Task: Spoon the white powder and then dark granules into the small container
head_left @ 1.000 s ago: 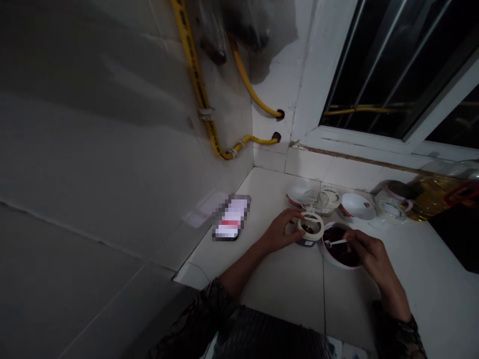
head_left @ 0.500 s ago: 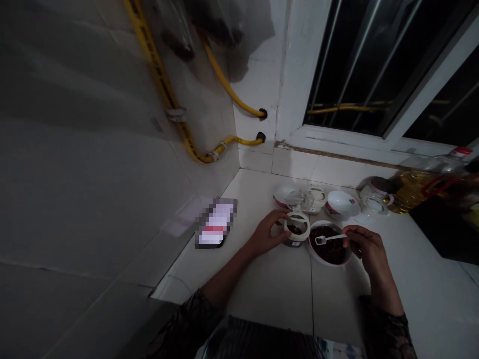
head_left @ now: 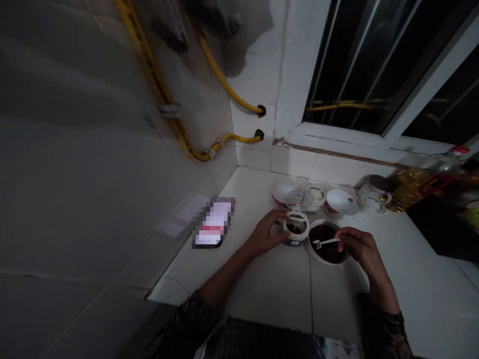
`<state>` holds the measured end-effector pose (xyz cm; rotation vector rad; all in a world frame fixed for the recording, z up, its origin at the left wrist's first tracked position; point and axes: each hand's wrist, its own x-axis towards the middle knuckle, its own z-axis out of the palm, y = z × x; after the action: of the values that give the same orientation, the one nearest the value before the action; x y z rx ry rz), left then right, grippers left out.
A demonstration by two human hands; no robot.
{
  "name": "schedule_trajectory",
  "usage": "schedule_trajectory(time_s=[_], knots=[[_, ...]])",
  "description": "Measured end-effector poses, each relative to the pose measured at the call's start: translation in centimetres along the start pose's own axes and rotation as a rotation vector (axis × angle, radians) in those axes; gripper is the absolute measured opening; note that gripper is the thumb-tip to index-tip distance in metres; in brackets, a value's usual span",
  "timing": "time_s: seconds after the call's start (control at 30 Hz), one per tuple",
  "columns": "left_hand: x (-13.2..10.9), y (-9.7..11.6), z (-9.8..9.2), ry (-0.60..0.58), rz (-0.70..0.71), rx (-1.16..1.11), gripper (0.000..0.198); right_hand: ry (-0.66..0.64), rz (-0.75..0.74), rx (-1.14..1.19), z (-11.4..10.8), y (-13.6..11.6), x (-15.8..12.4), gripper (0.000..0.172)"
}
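My left hand (head_left: 268,233) has its thumb and fingers around the side of a small seasoning jar (head_left: 295,243), which stands on the counter with its clear lid (head_left: 300,200) flipped up. Dark contents show inside its white rim. Pinched in the fingers of my right hand (head_left: 358,245) is the handle of a small white spoon (head_left: 326,242). The spoon's head is over a white bowl (head_left: 318,258) of dark reddish-brown contents, just right of the jar. I cannot tell whether the spoon touches them.
Behind stand a bowl (head_left: 280,193), a second jar (head_left: 316,198) and a floral bowl (head_left: 340,203). Farther right are a glass jar (head_left: 373,203), an oil bottle (head_left: 406,187) and a black box (head_left: 436,224). A phone (head_left: 214,223) lies at left. Yellow pipes (head_left: 179,132) run along the wall.
The spoon has tipped and moved slightly left and down over the bowl, with my right hand shifting a little left. My left hand stays on the jar.
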<state>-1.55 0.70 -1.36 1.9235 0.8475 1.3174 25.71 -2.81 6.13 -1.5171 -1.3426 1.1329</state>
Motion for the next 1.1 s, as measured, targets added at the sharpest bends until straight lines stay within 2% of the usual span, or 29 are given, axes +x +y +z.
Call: schedule_trajectory(time_s=[0.13,0.4,0.6,0.83,0.9,1.0,1.1], knots=[[0.0,0.1,-0.1,-0.008,0.015,0.001,0.03,0.034,0.059,0.076,-0.9,0.2,0.2,0.021],[0.0,0.2,-0.1,-0.009,0.005,0.012,0.03,0.116,-0.025,0.159,-0.8,0.0,0.0,0.017],[0.0,0.2,-0.1,-0.012,0.002,0.017,0.03,0.134,-0.009,0.183,-0.6,0.2,0.4,0.018],[0.0,0.2,-0.2,-0.024,-0.004,0.01,0.03,0.148,-0.046,0.124,-1.0,0.4,0.4,0.02],[0.0,0.1,-0.2,-0.022,-0.002,0.014,0.03,0.126,-0.099,0.023,-0.8,0.3,0.1,0.021],[0.0,0.0,-0.2,-0.021,-0.001,0.017,0.03,-0.008,-0.188,-0.184,-0.4,0.3,-0.4,0.021],[0.0,0.0,-0.1,-0.015,-0.004,0.011,0.03,-0.116,-0.19,-0.257,-0.2,0.4,-0.6,0.023]])
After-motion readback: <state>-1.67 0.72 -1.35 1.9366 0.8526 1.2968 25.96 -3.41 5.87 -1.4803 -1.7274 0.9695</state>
